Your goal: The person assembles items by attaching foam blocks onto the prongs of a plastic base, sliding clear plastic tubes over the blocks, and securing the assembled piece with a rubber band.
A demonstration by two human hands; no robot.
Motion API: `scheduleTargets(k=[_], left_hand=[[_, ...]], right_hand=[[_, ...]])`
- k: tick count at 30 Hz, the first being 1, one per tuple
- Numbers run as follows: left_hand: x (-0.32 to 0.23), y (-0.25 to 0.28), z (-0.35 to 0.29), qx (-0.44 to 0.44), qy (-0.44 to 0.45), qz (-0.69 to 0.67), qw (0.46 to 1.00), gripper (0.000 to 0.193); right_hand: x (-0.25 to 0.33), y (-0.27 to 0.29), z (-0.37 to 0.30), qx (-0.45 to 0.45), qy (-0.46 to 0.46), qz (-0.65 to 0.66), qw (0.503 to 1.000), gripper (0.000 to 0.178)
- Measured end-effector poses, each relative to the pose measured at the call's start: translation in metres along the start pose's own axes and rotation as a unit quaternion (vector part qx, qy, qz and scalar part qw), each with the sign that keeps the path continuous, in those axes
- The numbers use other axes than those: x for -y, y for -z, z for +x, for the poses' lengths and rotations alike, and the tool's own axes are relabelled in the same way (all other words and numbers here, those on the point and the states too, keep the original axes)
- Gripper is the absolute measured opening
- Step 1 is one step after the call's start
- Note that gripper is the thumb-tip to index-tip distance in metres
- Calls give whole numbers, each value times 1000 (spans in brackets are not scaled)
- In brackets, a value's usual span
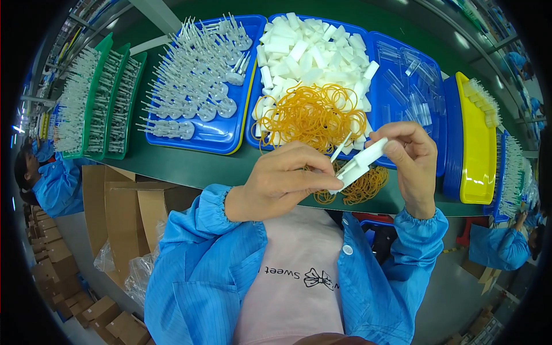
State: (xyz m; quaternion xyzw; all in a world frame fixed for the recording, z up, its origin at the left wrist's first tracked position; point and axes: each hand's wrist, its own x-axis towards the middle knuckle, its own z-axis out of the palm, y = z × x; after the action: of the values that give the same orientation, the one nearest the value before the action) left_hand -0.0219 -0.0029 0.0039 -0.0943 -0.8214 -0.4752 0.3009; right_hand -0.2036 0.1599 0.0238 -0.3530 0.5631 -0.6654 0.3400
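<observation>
Left hand (287, 175) and right hand (413, 164) are holding one white part (364, 161) between them, over the near edge of a green table (172, 172). Left fingers are pinching its lower end; the right thumb and fingers are gripping its upper end, so it is slanting up to the right. A thin white stick (341, 146) is jutting up beside the left fingertips; whether it is joined to the part cannot be told. Behind and below the part, a bundle (371, 184) of orange rubber bands is lying on the table. Farther back, a heap (313, 115) of similar bands is resting on white pieces (310, 52) filling a blue middle tray (351, 27). To its left, a blue tray (230, 129) is holding stemmed parts (195, 75); to its right, another is holding clear tubes (422, 115). Beyond these, a yellow tray (477, 167) is standing at right and green trays (95, 109) at far left. Blue-clad co-workers are sitting at left (60, 184) and right (500, 247).
</observation>
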Motion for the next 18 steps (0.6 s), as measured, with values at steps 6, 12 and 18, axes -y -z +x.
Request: scheduleTargets(k=[6, 12, 18], left_hand=[[-5, -12, -2, -67, 18, -27, 997, 35], [1, -4, -12, -27, 114, -75, 990, 29], [-5, -5, -7, -70, 202, -126, 969, 15]], right_hand=[[1, -22, -12, 44, 61, -72, 995, 11], [9, -20, -11, 72, 9, -71, 995, 12], [-15, 28, 75, -1, 217, -507, 834, 29]])
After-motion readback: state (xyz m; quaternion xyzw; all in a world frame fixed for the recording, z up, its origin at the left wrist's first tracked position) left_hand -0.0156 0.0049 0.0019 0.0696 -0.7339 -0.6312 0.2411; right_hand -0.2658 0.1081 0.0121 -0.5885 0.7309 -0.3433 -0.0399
